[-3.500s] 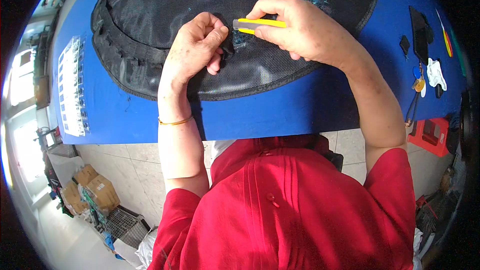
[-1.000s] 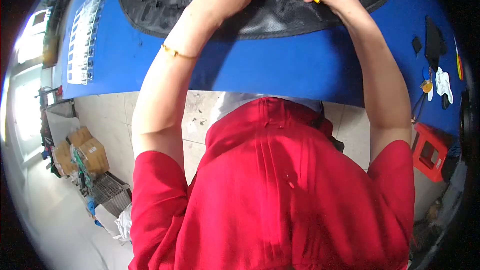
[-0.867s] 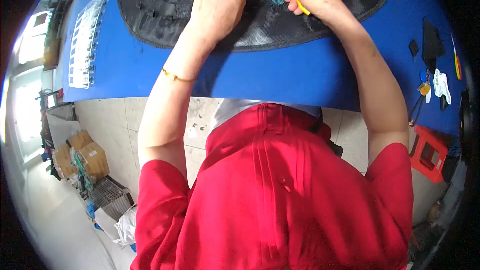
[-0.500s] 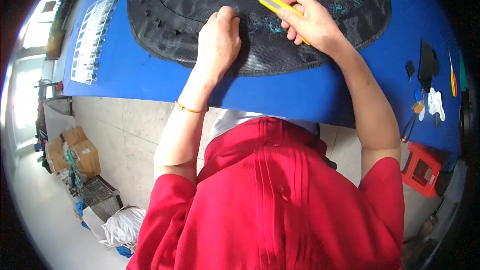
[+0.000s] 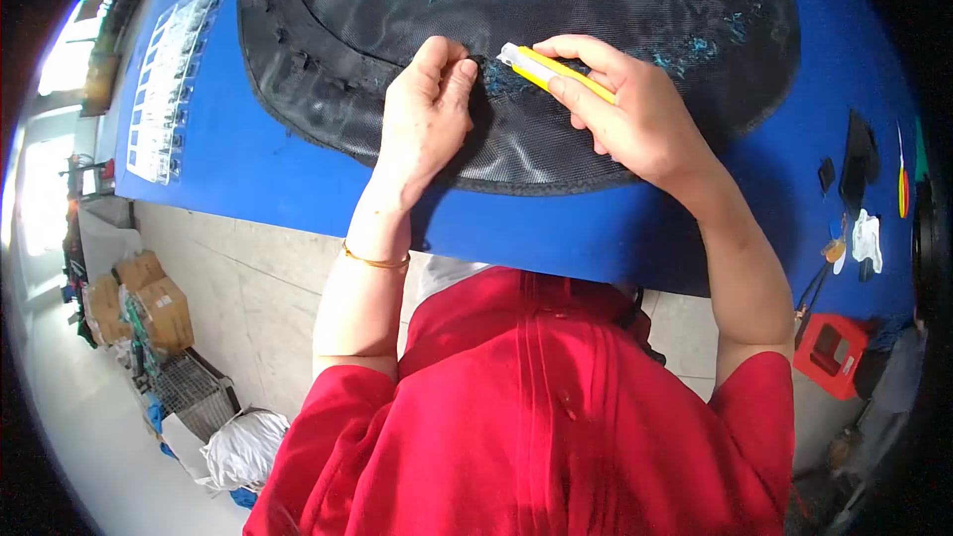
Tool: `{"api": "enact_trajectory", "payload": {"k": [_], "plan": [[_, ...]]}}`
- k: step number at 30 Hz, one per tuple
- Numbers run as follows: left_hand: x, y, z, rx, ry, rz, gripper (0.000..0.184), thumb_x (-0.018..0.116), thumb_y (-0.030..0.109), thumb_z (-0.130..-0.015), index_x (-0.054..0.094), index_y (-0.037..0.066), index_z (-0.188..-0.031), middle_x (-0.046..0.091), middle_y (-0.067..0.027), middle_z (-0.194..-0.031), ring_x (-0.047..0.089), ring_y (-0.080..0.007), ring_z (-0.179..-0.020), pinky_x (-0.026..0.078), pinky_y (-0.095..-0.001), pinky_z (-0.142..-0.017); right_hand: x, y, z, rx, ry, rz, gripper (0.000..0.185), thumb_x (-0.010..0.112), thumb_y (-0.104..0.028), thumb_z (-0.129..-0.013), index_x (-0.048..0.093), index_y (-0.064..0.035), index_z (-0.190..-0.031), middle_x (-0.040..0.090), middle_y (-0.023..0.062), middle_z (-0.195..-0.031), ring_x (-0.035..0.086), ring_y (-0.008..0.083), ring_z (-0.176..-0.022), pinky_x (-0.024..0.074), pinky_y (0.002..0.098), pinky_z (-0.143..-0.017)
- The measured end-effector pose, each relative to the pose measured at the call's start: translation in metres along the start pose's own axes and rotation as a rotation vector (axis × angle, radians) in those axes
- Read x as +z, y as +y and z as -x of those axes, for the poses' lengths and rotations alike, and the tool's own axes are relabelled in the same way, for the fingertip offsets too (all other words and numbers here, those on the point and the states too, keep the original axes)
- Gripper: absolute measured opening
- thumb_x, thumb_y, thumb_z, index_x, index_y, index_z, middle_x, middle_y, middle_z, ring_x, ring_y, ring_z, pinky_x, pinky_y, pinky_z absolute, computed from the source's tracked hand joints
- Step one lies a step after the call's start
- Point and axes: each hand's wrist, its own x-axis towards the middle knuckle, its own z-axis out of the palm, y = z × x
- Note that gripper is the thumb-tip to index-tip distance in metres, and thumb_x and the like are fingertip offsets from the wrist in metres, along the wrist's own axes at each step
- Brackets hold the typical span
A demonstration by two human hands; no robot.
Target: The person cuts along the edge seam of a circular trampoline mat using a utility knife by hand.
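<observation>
Blade work seems in hand at the black mesh (image 5: 566,0), spread on the bench (image 5: 556,238). Over its near part, the right hand (image 5: 635,114) grips a yellow cutter (image 5: 542,68); the left hand's (image 5: 427,114) fingers pinch together (on what, I cannot tell). The next move calls for keeping blade and fingers apart.

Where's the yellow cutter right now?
In the head view, the yellow cutter is in the right hand, over the black mesh piece, angled toward the left hand and close to some teal threads.
</observation>
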Motion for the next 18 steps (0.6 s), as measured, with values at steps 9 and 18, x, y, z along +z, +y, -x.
{"api": "enact_trajectory", "payload": {"k": [9, 18], "plan": [[-0.005, 0.010, 0.004, -0.088, -0.067, 0.055, 0.012, 0.061, 0.019, -0.105, 0.060, 0.007, -0.109, 0.057, 0.0033, -0.074, 0.052, -0.0043, -0.054, 0.042, -0.0210, -0.044, 0.012, -0.005, 0.002, 0.020, 0.033, -0.020, 0.025, 0.065, -0.017, -0.100, 0.067, -0.0062, -0.122, 0.073, 0.0192, -0.098, 0.075, 0.0314, -0.089, 0.0560, 0.0348, -0.073], [-0.004, 0.014, 0.003, -0.076, -0.053, 0.032, 0.010, 0.060, 0.015, -0.104, 0.059, 0.005, -0.103, 0.057, -0.0025, -0.066, 0.055, -0.0093, -0.051, 0.045, -0.0274, -0.047, 0.015, -0.010, 0.000, 0.026, 0.045, -0.033, 0.025, 0.064, -0.014, -0.099, 0.067, -0.0042, -0.121, 0.073, 0.0210, -0.093, 0.075, 0.0309, -0.084, 0.0560, 0.0354, -0.071]]}}
